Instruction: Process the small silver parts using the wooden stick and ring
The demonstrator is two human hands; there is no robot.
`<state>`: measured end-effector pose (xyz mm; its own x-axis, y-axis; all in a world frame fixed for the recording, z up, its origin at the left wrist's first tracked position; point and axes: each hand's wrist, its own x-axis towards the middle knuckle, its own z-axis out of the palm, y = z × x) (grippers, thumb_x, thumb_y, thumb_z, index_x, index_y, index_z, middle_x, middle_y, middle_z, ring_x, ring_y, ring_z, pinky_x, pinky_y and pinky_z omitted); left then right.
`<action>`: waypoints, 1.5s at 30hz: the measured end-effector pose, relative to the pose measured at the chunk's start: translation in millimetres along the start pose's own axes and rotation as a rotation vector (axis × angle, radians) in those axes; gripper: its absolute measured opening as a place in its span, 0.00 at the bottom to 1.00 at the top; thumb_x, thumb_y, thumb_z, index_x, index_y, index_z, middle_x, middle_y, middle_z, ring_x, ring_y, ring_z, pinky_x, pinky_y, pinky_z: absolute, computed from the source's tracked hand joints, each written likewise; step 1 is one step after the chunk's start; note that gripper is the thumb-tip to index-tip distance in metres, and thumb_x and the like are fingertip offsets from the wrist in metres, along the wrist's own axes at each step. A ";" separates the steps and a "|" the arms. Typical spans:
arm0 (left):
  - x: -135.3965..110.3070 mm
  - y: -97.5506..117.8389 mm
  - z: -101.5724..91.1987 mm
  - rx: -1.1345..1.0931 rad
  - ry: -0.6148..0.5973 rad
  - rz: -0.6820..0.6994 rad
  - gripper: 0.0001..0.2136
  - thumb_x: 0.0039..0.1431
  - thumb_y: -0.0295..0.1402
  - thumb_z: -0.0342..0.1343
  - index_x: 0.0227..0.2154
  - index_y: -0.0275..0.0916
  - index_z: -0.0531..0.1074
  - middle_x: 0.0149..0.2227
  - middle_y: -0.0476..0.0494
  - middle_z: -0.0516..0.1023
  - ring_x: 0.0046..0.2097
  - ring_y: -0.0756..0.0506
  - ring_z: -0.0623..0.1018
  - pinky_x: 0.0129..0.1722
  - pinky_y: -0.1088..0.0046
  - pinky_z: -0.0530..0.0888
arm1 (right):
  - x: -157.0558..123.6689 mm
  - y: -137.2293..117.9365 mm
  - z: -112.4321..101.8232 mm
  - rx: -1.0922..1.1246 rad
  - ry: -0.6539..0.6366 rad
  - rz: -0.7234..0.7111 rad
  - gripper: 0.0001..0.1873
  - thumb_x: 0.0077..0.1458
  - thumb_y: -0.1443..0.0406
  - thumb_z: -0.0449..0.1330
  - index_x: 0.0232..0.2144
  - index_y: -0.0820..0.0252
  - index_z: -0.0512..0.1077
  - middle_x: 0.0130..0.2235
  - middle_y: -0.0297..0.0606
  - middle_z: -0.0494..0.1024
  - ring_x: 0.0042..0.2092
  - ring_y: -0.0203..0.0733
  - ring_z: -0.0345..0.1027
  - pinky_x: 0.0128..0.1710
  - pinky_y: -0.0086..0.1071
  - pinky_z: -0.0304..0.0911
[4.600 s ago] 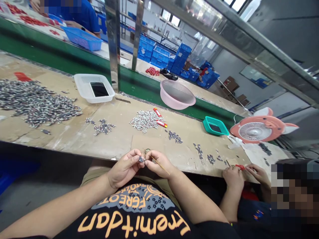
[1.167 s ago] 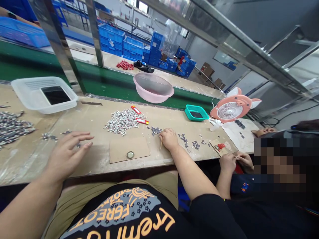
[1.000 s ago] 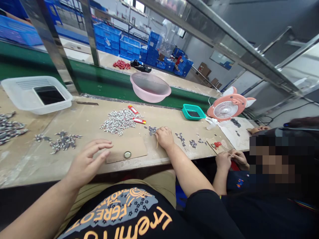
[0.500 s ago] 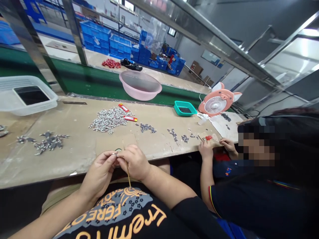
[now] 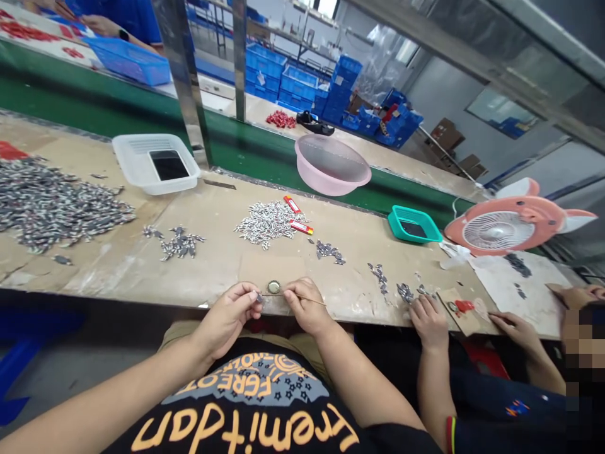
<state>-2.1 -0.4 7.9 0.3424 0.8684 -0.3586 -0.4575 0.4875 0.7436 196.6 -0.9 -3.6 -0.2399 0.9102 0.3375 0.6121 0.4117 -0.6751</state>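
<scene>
My left hand (image 5: 231,318) is closed, pinching a small dark grey piece (image 5: 259,297) between thumb and fingertips. In my right hand (image 5: 307,307) is a thin wooden stick (image 5: 316,301), held nearly level. Its far tip points left, just below a metal bottle cap (image 5: 273,287) that lies on a cardboard sheet (image 5: 253,268) at the table's near edge. What the cap contains is too small to make out. Beyond the cardboard are a heap of small whitish pieces (image 5: 265,222) and a smaller group of dark grey pieces (image 5: 329,251).
Another grey-and-white group (image 5: 182,244) and a large heap (image 5: 61,205) lie to the left. Farther back stand a white tray (image 5: 127,161), a pink basin (image 5: 331,180) and a green basket (image 5: 394,230). A pig-shaped fan (image 5: 543,227) and a co-worker's hands (image 5: 430,321) are at right.
My view has swung left. My hands, together before, are now apart. The stick has turned from steep to nearly level, and its tip is now beside the bottle cap.
</scene>
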 end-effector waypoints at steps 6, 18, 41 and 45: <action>9.7 3.2 0.7 0.035 -0.052 -0.061 0.06 0.53 0.33 0.59 0.32 0.38 0.70 0.28 0.49 0.72 0.31 0.51 0.72 0.33 0.76 0.70 | 4.4 -0.4 0.0 0.021 -0.039 0.018 0.09 0.61 0.63 0.52 0.33 0.58 0.72 0.32 0.37 0.76 0.37 0.40 0.65 0.43 0.37 0.59; 11.0 2.2 2.8 0.046 -0.060 -0.071 0.07 0.54 0.35 0.59 0.31 0.38 0.71 0.28 0.47 0.74 0.32 0.50 0.72 0.34 0.74 0.70 | 5.0 -27.1 -9.9 0.401 0.024 0.077 0.11 0.62 0.60 0.50 0.33 0.56 0.71 0.31 0.38 0.75 0.37 0.40 0.68 0.41 0.38 0.65; 9.9 2.6 1.1 0.035 -0.077 -0.069 0.06 0.53 0.34 0.59 0.29 0.38 0.69 0.26 0.49 0.72 0.30 0.50 0.72 0.33 0.75 0.69 | 2.8 -35.5 -12.8 0.225 -0.009 0.003 0.10 0.60 0.64 0.51 0.31 0.56 0.71 0.30 0.36 0.74 0.36 0.39 0.67 0.40 0.37 0.64; 10.5 3.2 0.7 0.019 -0.074 -0.079 0.06 0.53 0.34 0.59 0.29 0.38 0.69 0.25 0.49 0.72 0.30 0.50 0.72 0.33 0.75 0.69 | 2.6 -33.0 -13.8 0.247 -0.007 0.009 0.10 0.61 0.63 0.51 0.32 0.56 0.71 0.30 0.36 0.74 0.36 0.39 0.67 0.40 0.37 0.64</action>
<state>0.6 10.2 6.8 0.4367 0.8179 -0.3747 -0.4113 0.5519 0.7254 186.2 -12.8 28.6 -0.2410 0.9140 0.3264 0.4121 0.4008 -0.8182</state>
